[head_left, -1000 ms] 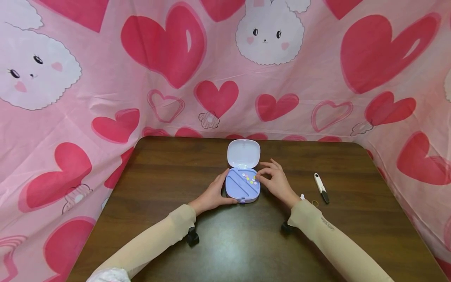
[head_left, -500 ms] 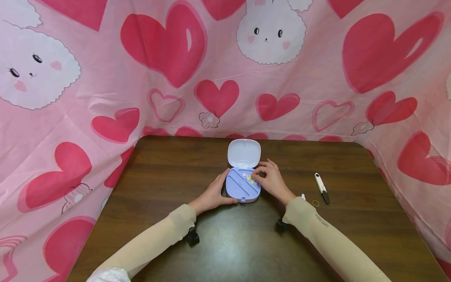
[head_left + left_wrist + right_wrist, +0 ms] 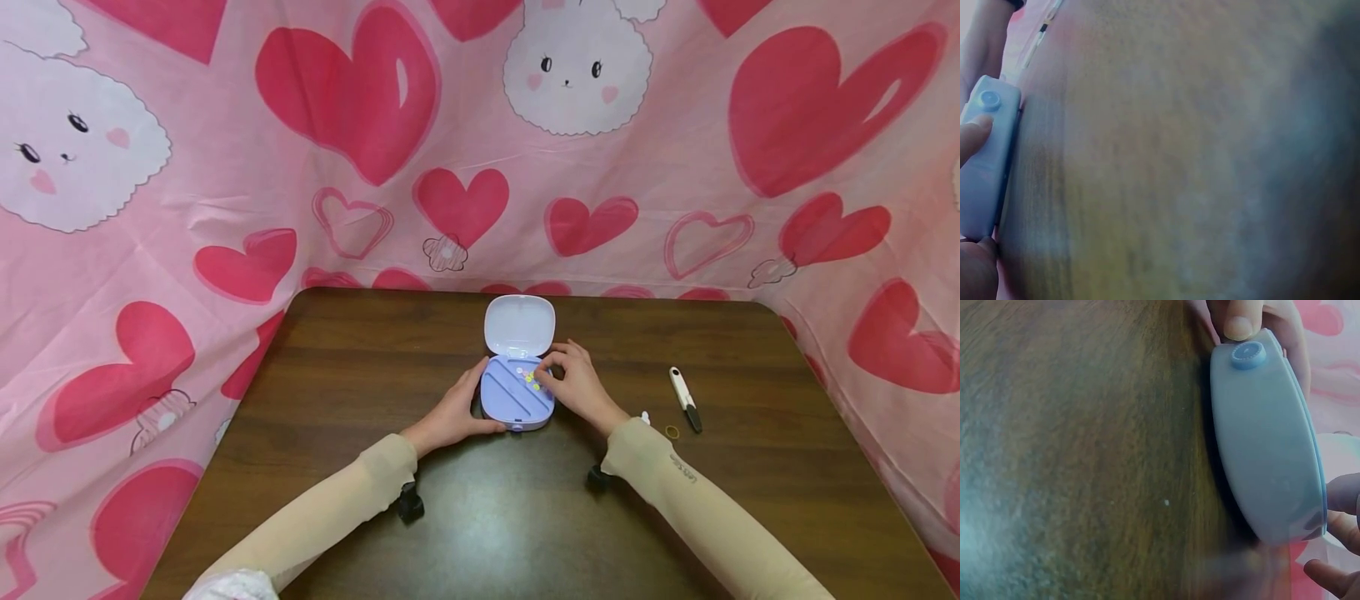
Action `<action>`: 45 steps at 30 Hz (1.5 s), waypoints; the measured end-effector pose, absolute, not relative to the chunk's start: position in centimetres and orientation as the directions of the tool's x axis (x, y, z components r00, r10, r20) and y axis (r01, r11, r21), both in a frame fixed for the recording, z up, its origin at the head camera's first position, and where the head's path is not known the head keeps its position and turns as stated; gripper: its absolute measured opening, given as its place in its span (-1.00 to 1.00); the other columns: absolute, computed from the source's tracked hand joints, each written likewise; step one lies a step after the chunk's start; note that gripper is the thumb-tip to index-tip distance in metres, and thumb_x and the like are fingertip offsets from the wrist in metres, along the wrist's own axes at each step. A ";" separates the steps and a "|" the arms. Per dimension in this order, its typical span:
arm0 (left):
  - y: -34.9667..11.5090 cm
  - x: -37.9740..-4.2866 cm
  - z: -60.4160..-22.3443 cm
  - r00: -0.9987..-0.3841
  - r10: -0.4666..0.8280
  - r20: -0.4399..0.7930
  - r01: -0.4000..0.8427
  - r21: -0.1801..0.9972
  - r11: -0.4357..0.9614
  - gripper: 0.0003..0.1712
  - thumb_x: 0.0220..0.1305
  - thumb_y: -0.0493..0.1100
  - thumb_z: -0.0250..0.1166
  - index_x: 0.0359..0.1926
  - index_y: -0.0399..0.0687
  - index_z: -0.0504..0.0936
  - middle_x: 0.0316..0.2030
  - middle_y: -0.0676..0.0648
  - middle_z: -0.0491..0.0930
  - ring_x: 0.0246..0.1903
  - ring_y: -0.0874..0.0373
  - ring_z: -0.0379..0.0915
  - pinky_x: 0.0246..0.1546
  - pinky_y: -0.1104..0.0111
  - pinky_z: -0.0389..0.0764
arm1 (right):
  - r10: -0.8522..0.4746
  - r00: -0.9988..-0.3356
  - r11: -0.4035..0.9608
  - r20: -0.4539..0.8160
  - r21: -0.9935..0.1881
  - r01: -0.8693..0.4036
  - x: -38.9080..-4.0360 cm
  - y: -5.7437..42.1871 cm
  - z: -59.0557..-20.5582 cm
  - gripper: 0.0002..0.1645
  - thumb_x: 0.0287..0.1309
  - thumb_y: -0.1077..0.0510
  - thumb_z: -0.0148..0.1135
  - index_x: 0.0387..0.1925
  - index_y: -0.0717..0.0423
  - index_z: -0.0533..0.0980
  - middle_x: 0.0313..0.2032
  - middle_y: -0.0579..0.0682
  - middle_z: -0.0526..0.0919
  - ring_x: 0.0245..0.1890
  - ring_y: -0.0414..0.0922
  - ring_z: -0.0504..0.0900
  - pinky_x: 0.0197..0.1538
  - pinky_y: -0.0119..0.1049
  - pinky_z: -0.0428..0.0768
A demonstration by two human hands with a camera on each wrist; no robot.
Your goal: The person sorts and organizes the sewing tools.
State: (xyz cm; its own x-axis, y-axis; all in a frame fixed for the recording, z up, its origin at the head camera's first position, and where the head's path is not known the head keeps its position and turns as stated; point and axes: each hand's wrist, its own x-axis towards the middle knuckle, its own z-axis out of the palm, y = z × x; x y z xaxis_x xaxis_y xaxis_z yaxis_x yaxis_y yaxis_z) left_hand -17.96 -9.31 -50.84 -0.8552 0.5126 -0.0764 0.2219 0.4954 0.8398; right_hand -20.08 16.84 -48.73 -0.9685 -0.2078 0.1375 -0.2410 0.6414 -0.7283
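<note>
Pink heart-print fabric (image 3: 360, 225) backs our dark-brown wood-grain table (image 3: 360, 358).
Our left hand (image 3: 452, 408) grips the open, rounded lilac plastic case (image 3: 506, 396), far-centre; our right hand (image 3: 579, 380) is narrow over its tiny yellow-and-white pieces (image 3: 529, 379); whether holding any, we cannot tell.

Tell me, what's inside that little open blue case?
In the blue case, small yellow and pale pieces lie in the far-right section. The fingers of the right hand cover part of that section; what's beneath them can't be seen.
</note>
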 end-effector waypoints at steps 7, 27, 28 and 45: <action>-9.3 -18.0 -51.0 -0.857 0.512 -0.062 0.230 0.843 0.487 0.36 0.17 0.03 0.61 0.69 -0.04 -0.17 0.61 -0.17 0.03 0.56 -0.06 0.04 0.53 0.02 0.15 | -0.214 -0.966 0.646 0.148 -0.720 -0.253 -20.0 16.9 -48.8 -0.90 0.26 0.16 0.39 -0.30 0.14 0.68 0.25 0.45 0.50 0.48 0.48 0.12 0.49 0.39 0.06; -9.3 -18.1 -51.1 -0.859 0.508 -0.070 0.219 0.846 0.487 0.36 0.16 0.07 0.61 0.69 0.00 -0.15 0.61 -0.16 0.03 0.56 -0.06 0.02 0.53 0.01 0.14 | -0.205 -0.959 0.636 0.193 -0.719 -0.281 -19.2 18.2 -48.3 -0.84 0.32 0.17 0.39 -0.21 0.21 0.72 0.14 0.30 0.65 0.44 0.38 0.27 0.50 0.31 0.14; -9.3 -18.1 -51.1 -0.859 0.508 -0.066 0.223 0.845 0.486 0.37 0.15 0.06 0.61 0.69 -0.01 -0.15 0.61 -0.17 0.03 0.56 -0.06 0.02 0.53 0.00 0.14 | -0.204 -0.958 0.633 0.202 -0.719 -0.287 -19.1 18.4 -48.3 -0.84 0.31 0.18 0.40 -0.21 0.22 0.72 0.11 0.29 0.67 0.43 0.38 0.28 0.49 0.31 0.15; -9.2 -18.1 -51.1 -0.861 0.507 -0.036 0.243 0.847 0.472 0.37 0.12 0.00 0.64 0.68 -0.10 -0.12 0.59 -0.21 0.07 0.55 -0.09 0.05 0.52 -0.01 0.16 | -0.205 -0.944 0.609 0.260 -0.721 -0.331 -17.4 21.5 -47.6 -0.84 0.30 0.19 0.42 -0.12 0.13 0.75 -0.05 0.15 0.72 0.39 0.34 0.31 0.45 0.33 0.16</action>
